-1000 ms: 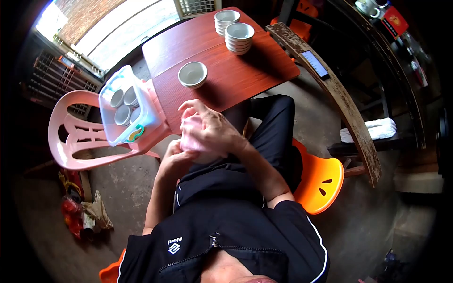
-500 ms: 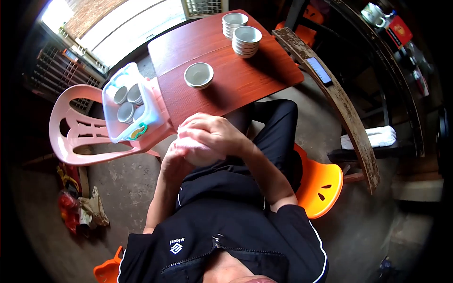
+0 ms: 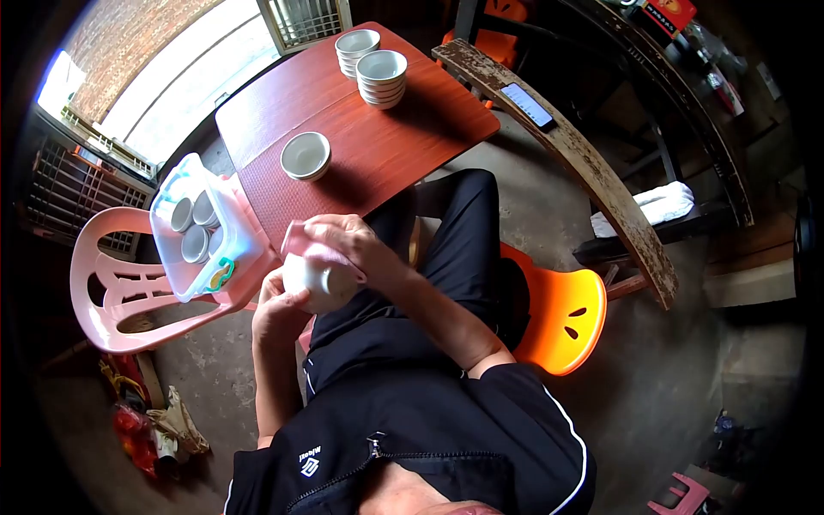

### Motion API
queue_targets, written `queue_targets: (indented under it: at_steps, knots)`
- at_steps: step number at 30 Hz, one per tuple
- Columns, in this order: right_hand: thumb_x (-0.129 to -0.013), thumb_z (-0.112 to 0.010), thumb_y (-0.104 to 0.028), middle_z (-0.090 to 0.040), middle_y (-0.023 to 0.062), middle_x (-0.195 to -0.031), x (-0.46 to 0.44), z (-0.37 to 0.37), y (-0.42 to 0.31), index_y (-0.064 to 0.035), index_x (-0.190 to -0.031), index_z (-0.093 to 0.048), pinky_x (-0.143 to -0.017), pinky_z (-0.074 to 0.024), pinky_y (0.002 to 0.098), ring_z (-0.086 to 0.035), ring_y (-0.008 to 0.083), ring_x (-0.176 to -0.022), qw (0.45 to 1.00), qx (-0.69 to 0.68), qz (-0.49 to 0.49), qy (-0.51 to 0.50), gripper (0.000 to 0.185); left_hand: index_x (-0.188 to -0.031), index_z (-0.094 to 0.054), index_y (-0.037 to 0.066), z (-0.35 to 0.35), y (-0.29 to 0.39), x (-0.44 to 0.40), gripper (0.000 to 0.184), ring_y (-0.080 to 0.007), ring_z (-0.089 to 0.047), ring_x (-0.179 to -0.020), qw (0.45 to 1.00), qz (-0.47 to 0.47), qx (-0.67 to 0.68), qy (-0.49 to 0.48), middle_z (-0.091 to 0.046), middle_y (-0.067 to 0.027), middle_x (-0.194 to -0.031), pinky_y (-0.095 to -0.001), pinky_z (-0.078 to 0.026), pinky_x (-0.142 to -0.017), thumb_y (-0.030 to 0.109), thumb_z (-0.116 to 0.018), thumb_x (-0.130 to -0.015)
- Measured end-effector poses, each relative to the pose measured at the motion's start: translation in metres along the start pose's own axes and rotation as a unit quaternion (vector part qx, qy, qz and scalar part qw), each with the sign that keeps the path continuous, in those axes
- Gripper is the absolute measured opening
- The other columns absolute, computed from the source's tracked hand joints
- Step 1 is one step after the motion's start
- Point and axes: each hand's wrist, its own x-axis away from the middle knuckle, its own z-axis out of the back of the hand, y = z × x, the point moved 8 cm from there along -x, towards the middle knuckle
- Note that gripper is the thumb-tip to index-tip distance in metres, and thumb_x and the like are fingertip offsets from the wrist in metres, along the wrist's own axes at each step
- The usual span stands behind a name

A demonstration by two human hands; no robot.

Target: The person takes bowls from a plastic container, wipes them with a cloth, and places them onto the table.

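The red-brown table [image 3: 403,154] is the largest thing, in front of the person. To its left side stands the pink chair [image 3: 107,275]; on its seat is the clear plastic box [image 3: 245,262], with several small bowls [image 3: 195,245] inside. At the right of the table runs the worn plank [image 3: 592,167], and nearer to the person is the orange seat [image 3: 562,330].

The right hand [image 3: 356,245] has its fingers bent closed over the pink cloth [image 3: 330,253], and presses it against the held bowl [image 3: 318,287]. The left hand [image 3: 279,305] is partly open, curved around the other side of this bowl, with the thumb upon its outer wall. The held bowl is above the lap, just off the near edge of the table – tilted, its white outside showing to the camera.

Two stacks of bowls [image 3: 380,81] are side by side near the far edge of the table. The single bowl [image 3: 305,156] stands upright, apart from them and closer to the hands. Smallest is the phone [image 3: 527,105] – it lies on the plank, its screen lit.
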Motion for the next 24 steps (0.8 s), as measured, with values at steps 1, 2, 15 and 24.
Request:
queue_targets:
  at_steps: [1, 2, 15, 24]
  knots:
    - [-0.096, -0.048, -0.02, -0.06, 0.0106, -0.114, 0.011, 0.0, -0.01, -0.0008, -0.122, -0.054, -0.084, -0.0481, 0.0308, -0.059, 0.0196, -0.099, 0.976, 0.145, 0.135, 0.089, 0.033, -0.113, -0.056, -0.01, -0.006, 0.004, -0.002, 0.043, -0.025, -0.063, -0.098, 1.0, -0.017, -0.006, 0.013, -0.064, -0.0163, -0.105, -0.0407, -0.048, -0.092, 0.008, -0.07, -0.076]
    - [-0.096, -0.048, -0.02, -0.06, 0.0106, -0.115, 0.029, -0.001, -0.018, -0.0033, -0.127, -0.052, -0.085, -0.0475, 0.0313, -0.058, 0.0205, -0.1, 0.899, 0.3, 0.231, 0.219, 0.035, -0.111, -0.057, -0.009, -0.008, 0.004, -0.005, 0.039, -0.0227, -0.063, -0.095, 0.997, -0.065, -0.038, 0.027, -0.065, -0.0149, -0.103, -0.0384, -0.049, -0.089, 0.005, -0.069, -0.077]
    - [-0.095, -0.051, -0.026, -0.052, 0.009, -0.123, 0.04, -0.014, -0.02, 0.0004, -0.128, -0.045, -0.09, -0.0442, 0.0316, -0.055, 0.0156, -0.105, 0.841, 0.261, 0.335, 0.336, 0.042, -0.108, -0.059, -0.009, 0.001, 0.0, -0.014, 0.037, -0.0236, -0.063, -0.099, 0.992, -0.118, -0.034, 0.031, -0.065, -0.0155, -0.106, -0.038, -0.049, -0.092, 0.003, -0.072, -0.075]
    - [-0.094, -0.048, -0.028, -0.056, 0.0134, -0.124, 0.007, -0.023, -0.051, -0.0053, -0.12, -0.057, -0.103, -0.037, 0.0383, -0.05, 0.0293, -0.118, 0.926, 0.278, 0.244, 0.08, 0.035, -0.105, -0.059, -0.006, -0.006, 0.011, 0.003, 0.025, -0.0145, -0.063, -0.089, 0.94, -0.13, -0.308, 0.071, -0.066, -0.0099, -0.099, -0.0277, -0.051, -0.081, -0.005, -0.066, -0.081]
